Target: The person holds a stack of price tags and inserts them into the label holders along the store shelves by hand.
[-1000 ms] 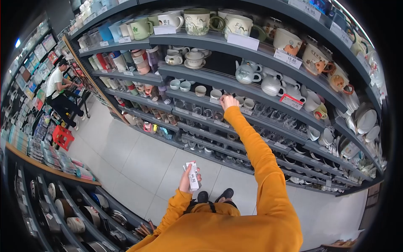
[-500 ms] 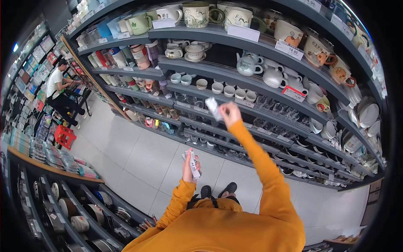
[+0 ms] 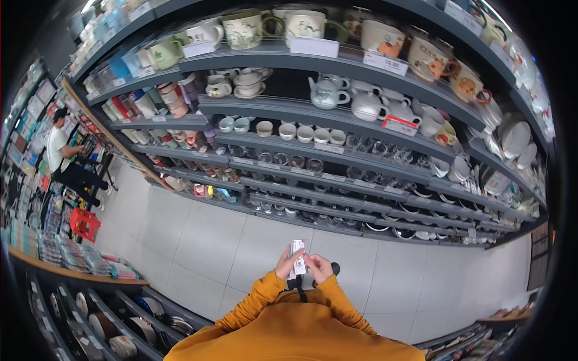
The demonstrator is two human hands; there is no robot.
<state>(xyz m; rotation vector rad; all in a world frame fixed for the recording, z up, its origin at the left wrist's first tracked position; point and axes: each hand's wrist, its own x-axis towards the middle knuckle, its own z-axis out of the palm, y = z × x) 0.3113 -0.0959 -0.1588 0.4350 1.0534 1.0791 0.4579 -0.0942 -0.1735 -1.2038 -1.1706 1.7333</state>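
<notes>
A small stack of white printed price tags is held in front of my body, over the floor. My left hand grips the stack from the left, its thumb lying across the front. From the other side, my right hand pinches at the right edge of the tags, fingers closed. Which of the tags the right fingers hold is partly hidden. Both hands are close together at waist height, well away from the shelves.
Curved shelving ahead holds mugs, teapots, small bowls and glassware. Pans fill a rack at lower left. A person stands at the left shelves, near a red stool. The tiled floor runs between.
My right hand has come down from the glassware shelf with its tag to meet my left hand. The left hand has shifted slightly right, and the view has turned a little to the right.
</notes>
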